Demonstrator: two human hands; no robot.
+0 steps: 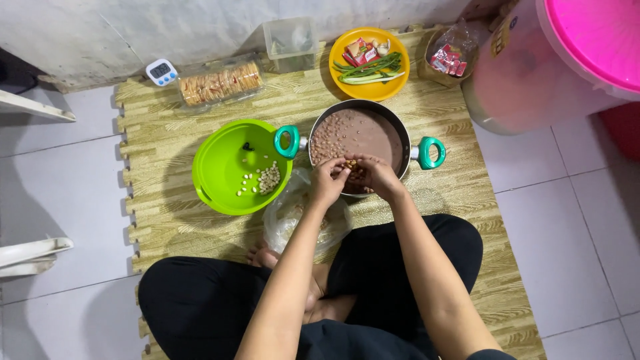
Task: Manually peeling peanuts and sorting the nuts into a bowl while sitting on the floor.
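Looking down from the head camera, we see our two hands close together over the near edge of a metal pot (393, 130). The pot has green ring handles and is full of brown water with lots of small beans (333, 140) in it.

Our left hand (329, 181) is curled in, and its fingertips pinch something small. It is too tiny for us to tell just what it is, but it looks like one bean. Our right hand (377, 175) is cupped, and a little heap of wet beans sits under its fingers, right at the pot's near rim. The two hands almost touch at the fingertips.

Just to the left of the pot sits a green bowl (223, 160). A small pile of pale peeled beans (269, 178) lies inside it, near the left hand. A clear plastic bag (287, 217) lies under our wrists, near our crossed legs.

Far from us, a yellow plate (373, 90) holds green stalks and little red packets. To its left are a clear box (290, 41), a tray of crackers (220, 83) and a small white timer (161, 71). A big tub with a pink lid (600, 37) stands at the far right. Everything rests on a straw-coloured mat (167, 220).
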